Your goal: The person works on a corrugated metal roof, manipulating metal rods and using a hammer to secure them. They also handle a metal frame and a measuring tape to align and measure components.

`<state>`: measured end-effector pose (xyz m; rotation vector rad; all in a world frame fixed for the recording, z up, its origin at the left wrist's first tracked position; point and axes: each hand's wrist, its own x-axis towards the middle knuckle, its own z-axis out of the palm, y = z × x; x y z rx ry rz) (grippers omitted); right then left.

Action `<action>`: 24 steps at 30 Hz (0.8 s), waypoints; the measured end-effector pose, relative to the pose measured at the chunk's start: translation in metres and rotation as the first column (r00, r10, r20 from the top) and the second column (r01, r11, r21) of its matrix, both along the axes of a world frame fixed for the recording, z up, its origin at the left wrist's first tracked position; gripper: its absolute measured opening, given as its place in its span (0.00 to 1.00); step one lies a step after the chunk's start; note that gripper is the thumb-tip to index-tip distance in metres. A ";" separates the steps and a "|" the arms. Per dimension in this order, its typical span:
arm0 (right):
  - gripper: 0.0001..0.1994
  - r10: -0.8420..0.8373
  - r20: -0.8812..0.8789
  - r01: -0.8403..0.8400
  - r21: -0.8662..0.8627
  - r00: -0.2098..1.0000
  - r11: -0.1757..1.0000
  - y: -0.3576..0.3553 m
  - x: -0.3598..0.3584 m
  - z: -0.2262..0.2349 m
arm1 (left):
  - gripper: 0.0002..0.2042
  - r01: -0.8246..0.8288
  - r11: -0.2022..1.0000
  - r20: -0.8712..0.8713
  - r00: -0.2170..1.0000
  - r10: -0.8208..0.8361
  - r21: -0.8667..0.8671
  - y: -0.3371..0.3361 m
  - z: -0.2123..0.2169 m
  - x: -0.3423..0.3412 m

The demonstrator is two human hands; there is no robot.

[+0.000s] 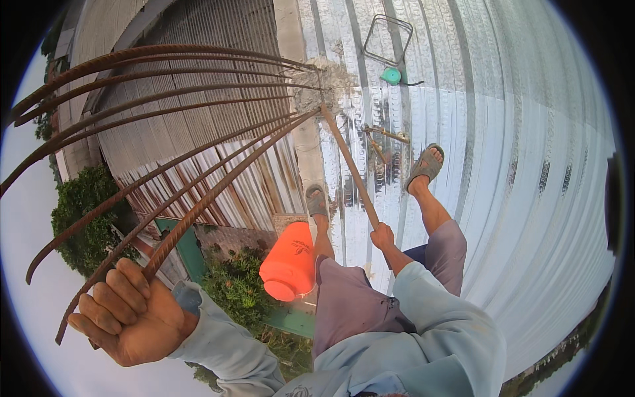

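Several rusty ribbed steel bars (192,102) rise from a rough concrete patch (338,81) and fan out to the left. My left hand (132,314) is raised at the lower left, its fingers wrapped round the nearest steel bar (210,198). Down by my legs, my right hand (382,237) grips a long wooden stick (348,161). The stick slants up to the foot of the bars; whether its far end carries a tool head cannot be made out. A pair of long-handled pliers (387,137) lies on the metal roof between the stick and my right foot.
Ribbed metal roofing (516,198) spreads under my right foot; my left sandal (316,200) is at its left edge, by a concrete strip (308,142). Beyond lie a teal tape measure (390,76) and square wire frames (382,59). An orange barrel (290,261) and shrubs (237,286) appear left of my legs.
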<state>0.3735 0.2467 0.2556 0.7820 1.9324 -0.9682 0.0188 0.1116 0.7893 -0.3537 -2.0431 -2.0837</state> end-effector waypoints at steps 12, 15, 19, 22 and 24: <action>0.17 0.460 -0.044 -0.457 0.055 0.887 0.888 0.237 -0.173 0.078 | 0.22 -0.098 0.983 -0.026 0.994 0.103 0.153 -0.006 -0.001 -0.016; 0.17 0.644 -0.110 -0.644 0.032 0.758 0.764 0.294 -0.206 0.048 | 0.22 -0.161 0.977 0.006 0.987 0.162 0.137 0.003 0.006 -0.016; 0.15 0.719 -0.268 -0.721 0.110 0.641 0.684 0.362 -0.266 0.015 | 0.23 -0.195 0.974 0.024 0.981 0.193 0.115 0.026 0.003 -0.011; 0.14 0.767 -0.201 -0.777 0.041 0.609 0.628 0.390 -0.283 -0.033 | 0.24 -0.441 0.897 -0.040 0.897 0.440 -0.020 0.056 0.000 -0.006; 0.12 0.770 -0.271 -0.786 0.071 0.577 0.614 0.409 -0.283 -0.076 | 0.24 -0.447 0.893 -0.045 0.894 0.445 -0.048 0.071 0.003 -0.004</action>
